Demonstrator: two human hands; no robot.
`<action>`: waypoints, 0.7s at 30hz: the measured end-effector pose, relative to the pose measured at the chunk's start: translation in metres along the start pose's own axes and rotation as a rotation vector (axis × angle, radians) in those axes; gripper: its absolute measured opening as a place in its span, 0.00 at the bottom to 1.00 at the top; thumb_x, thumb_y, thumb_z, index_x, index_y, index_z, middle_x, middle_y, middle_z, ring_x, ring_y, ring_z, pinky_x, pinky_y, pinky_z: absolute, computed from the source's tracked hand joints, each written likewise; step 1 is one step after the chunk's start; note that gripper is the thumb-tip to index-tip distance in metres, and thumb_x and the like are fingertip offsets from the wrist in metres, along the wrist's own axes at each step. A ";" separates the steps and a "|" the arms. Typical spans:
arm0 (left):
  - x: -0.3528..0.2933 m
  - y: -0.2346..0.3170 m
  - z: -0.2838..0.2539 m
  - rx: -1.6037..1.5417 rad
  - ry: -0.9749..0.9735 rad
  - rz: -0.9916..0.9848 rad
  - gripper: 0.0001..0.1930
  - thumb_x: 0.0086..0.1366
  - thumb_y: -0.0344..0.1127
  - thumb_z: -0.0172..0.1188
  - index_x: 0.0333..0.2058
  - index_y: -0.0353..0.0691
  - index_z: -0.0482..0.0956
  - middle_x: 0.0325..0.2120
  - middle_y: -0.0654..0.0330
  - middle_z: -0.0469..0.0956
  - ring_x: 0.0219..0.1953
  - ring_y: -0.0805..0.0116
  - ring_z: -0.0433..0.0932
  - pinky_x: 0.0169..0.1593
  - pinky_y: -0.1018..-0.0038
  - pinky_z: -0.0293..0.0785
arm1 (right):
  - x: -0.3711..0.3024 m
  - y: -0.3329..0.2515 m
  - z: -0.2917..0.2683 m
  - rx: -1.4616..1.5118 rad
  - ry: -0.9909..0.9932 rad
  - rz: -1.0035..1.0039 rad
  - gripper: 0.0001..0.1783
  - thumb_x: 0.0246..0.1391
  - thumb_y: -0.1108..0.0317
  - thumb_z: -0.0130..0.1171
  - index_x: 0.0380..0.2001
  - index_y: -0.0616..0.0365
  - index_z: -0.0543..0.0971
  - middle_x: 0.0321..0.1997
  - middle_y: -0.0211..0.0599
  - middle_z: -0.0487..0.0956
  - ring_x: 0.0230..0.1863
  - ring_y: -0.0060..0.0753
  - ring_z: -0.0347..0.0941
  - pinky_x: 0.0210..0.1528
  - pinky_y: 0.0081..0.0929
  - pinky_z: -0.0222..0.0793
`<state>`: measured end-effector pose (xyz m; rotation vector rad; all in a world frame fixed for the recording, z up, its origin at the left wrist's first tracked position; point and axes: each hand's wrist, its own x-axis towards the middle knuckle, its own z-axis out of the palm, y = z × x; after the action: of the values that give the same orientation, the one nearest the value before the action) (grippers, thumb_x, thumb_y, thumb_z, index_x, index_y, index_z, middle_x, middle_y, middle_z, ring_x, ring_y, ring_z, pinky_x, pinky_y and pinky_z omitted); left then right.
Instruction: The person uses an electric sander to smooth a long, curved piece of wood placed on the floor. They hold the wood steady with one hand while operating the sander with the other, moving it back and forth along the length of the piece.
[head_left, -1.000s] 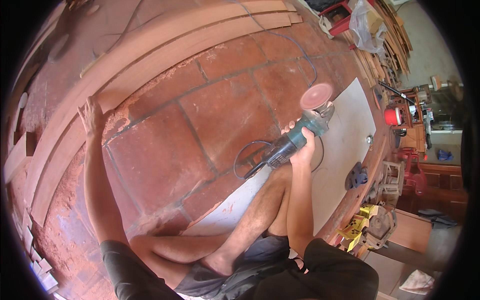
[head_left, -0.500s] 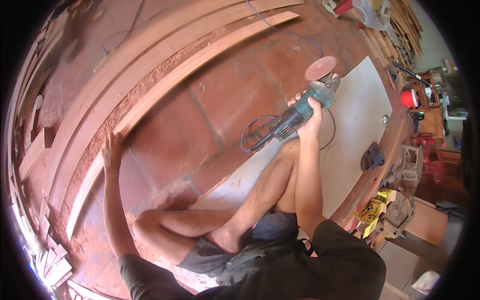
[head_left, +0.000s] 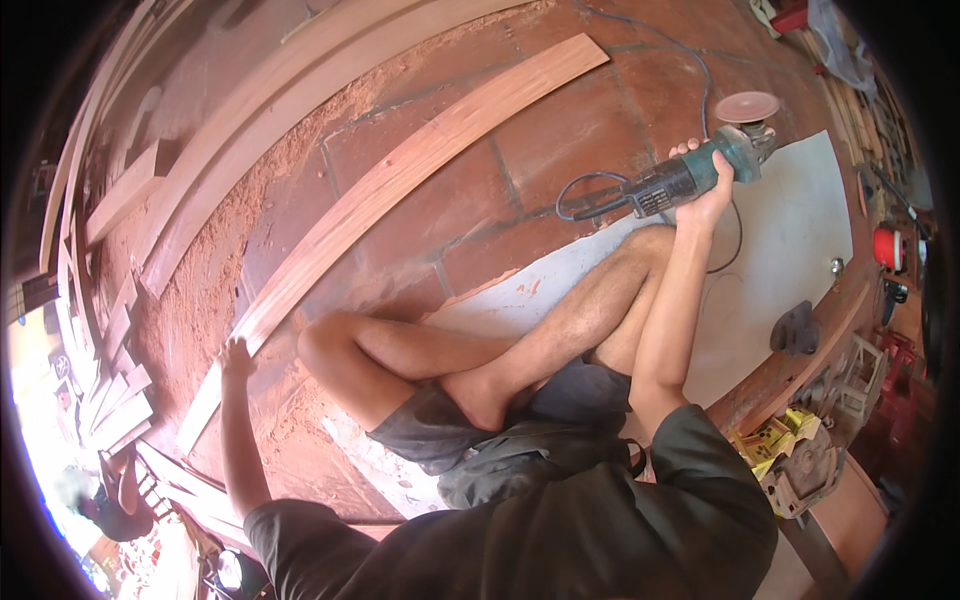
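Note:
Held up in my right hand (head_left: 706, 195) is a teal and black angle grinder (head_left: 690, 178), its round reddish disc (head_left: 747, 107) facing upward. My fingers wrap round its body, and a dark cord (head_left: 590, 210) loops from its rear end. At the left, my left hand (head_left: 236, 358) grips the edge of a long pale wooden board (head_left: 400, 165) near its close end. This board lies on the tiled floor, stretching away to the far right, and its broad grained face shows. My crossed legs are between the two hands.
More long boards (head_left: 270, 85) lie beyond, among sawdust (head_left: 205, 260). Short offcuts (head_left: 120, 395) are piled at the left, with another person (head_left: 120, 500) behind them. Right of me are a pale sheet (head_left: 770, 235), dark sandals (head_left: 795, 328) and a yellow box (head_left: 775, 440).
The board has come nearer, away from the boards beyond, and has turned to show its broad face. My view has shifted left, and the grinder now appears farther right, still in my right hand.

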<state>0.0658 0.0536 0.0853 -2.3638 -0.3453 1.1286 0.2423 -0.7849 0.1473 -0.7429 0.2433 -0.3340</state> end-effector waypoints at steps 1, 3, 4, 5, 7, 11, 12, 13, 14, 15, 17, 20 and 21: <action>0.001 -0.001 -0.012 -0.296 0.117 0.056 0.31 0.62 0.48 0.69 0.61 0.42 0.73 0.63 0.47 0.69 0.70 0.50 0.64 0.71 0.50 0.62 | 0.002 0.004 0.002 -0.002 -0.022 0.005 0.18 0.57 0.59 0.60 0.43 0.59 0.72 0.41 0.44 0.75 0.45 0.43 0.71 0.58 0.43 0.68; -0.005 0.053 -0.050 -0.610 0.490 0.220 0.31 0.62 0.51 0.69 0.57 0.37 0.76 0.57 0.44 0.73 0.64 0.48 0.70 0.68 0.54 0.66 | 0.003 0.007 0.004 -0.053 -0.013 0.002 0.19 0.57 0.58 0.61 0.44 0.60 0.72 0.41 0.43 0.74 0.45 0.43 0.71 0.58 0.44 0.67; 0.006 0.059 -0.050 -0.587 0.680 0.294 0.33 0.63 0.51 0.69 0.58 0.34 0.75 0.60 0.44 0.72 0.63 0.44 0.70 0.67 0.53 0.66 | 0.002 0.018 0.009 -0.036 -0.029 0.028 0.19 0.57 0.58 0.61 0.45 0.60 0.72 0.42 0.43 0.74 0.45 0.43 0.70 0.58 0.44 0.67; -0.019 0.136 -0.130 -0.686 0.511 0.389 0.38 0.61 0.55 0.70 0.59 0.31 0.74 0.64 0.42 0.69 0.67 0.43 0.66 0.70 0.54 0.62 | 0.008 0.002 0.002 -0.087 -0.037 0.000 0.20 0.57 0.58 0.61 0.45 0.60 0.72 0.42 0.43 0.74 0.45 0.43 0.70 0.58 0.44 0.67; 0.005 0.177 -0.143 -0.752 0.595 0.429 0.50 0.55 0.60 0.74 0.67 0.34 0.65 0.68 0.40 0.64 0.71 0.42 0.61 0.72 0.55 0.59 | 0.006 0.017 0.012 -0.022 -0.088 0.049 0.22 0.57 0.56 0.61 0.46 0.60 0.72 0.41 0.42 0.73 0.45 0.42 0.70 0.58 0.44 0.67; 0.002 0.293 -0.197 -0.586 0.767 0.342 0.54 0.57 0.62 0.72 0.72 0.38 0.56 0.73 0.44 0.53 0.75 0.45 0.52 0.73 0.44 0.52 | 0.010 0.005 0.004 0.011 -0.134 0.088 0.22 0.56 0.54 0.60 0.45 0.59 0.71 0.41 0.41 0.72 0.45 0.41 0.69 0.57 0.42 0.67; 0.011 0.298 -0.197 -0.673 0.788 0.347 0.51 0.57 0.61 0.71 0.71 0.39 0.58 0.73 0.45 0.53 0.74 0.44 0.53 0.72 0.43 0.54 | 0.011 0.000 0.001 0.011 -0.157 0.090 0.22 0.56 0.54 0.60 0.46 0.59 0.71 0.42 0.41 0.72 0.45 0.41 0.68 0.56 0.42 0.67; 0.019 0.304 -0.191 -0.763 0.803 0.352 0.49 0.58 0.60 0.71 0.70 0.39 0.60 0.72 0.46 0.54 0.73 0.44 0.54 0.71 0.42 0.55 | 0.010 -0.003 -0.002 -0.005 -0.173 0.076 0.23 0.56 0.54 0.60 0.47 0.59 0.71 0.42 0.41 0.71 0.45 0.41 0.68 0.56 0.42 0.67; 0.028 0.312 -0.186 -0.861 0.819 0.356 0.46 0.59 0.59 0.70 0.69 0.40 0.62 0.71 0.46 0.55 0.73 0.43 0.55 0.70 0.42 0.57 | 0.013 -0.007 -0.002 0.006 -0.180 0.080 0.22 0.56 0.55 0.60 0.46 0.59 0.71 0.42 0.40 0.72 0.45 0.40 0.68 0.55 0.42 0.67; 0.043 0.312 -0.170 -0.854 0.885 0.422 0.43 0.60 0.57 0.69 0.68 0.40 0.64 0.70 0.47 0.56 0.71 0.42 0.56 0.69 0.42 0.59 | 0.013 -0.003 0.001 0.032 -0.192 0.103 0.21 0.56 0.55 0.60 0.46 0.58 0.72 0.41 0.40 0.73 0.44 0.40 0.69 0.54 0.42 0.67; 0.076 0.290 -0.123 -0.793 1.019 0.470 0.38 0.62 0.53 0.67 0.65 0.40 0.68 0.68 0.47 0.58 0.69 0.41 0.59 0.66 0.43 0.62 | 0.006 0.008 0.012 0.057 -0.171 0.141 0.23 0.54 0.56 0.61 0.46 0.60 0.71 0.41 0.39 0.72 0.44 0.38 0.68 0.54 0.41 0.66; 0.084 0.310 -0.096 -0.302 1.145 0.140 0.31 0.63 0.49 0.63 0.64 0.51 0.72 0.74 0.46 0.49 0.73 0.39 0.53 0.63 0.29 0.63 | 0.019 -0.013 -0.015 0.069 -0.209 0.140 0.22 0.57 0.58 0.59 0.47 0.63 0.72 0.45 0.43 0.74 0.49 0.41 0.70 0.58 0.43 0.67; 0.087 0.312 -0.094 -0.311 1.131 0.159 0.30 0.64 0.51 0.62 0.63 0.50 0.73 0.75 0.46 0.48 0.74 0.38 0.50 0.63 0.25 0.59 | 0.026 -0.024 -0.025 0.046 -0.223 0.107 0.22 0.57 0.58 0.59 0.47 0.64 0.72 0.47 0.44 0.74 0.50 0.42 0.71 0.59 0.44 0.67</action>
<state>0.1979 -0.2043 -0.0878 -2.8895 0.0911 -0.3474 0.2530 -0.8270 0.1439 -0.7128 0.0643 -0.1528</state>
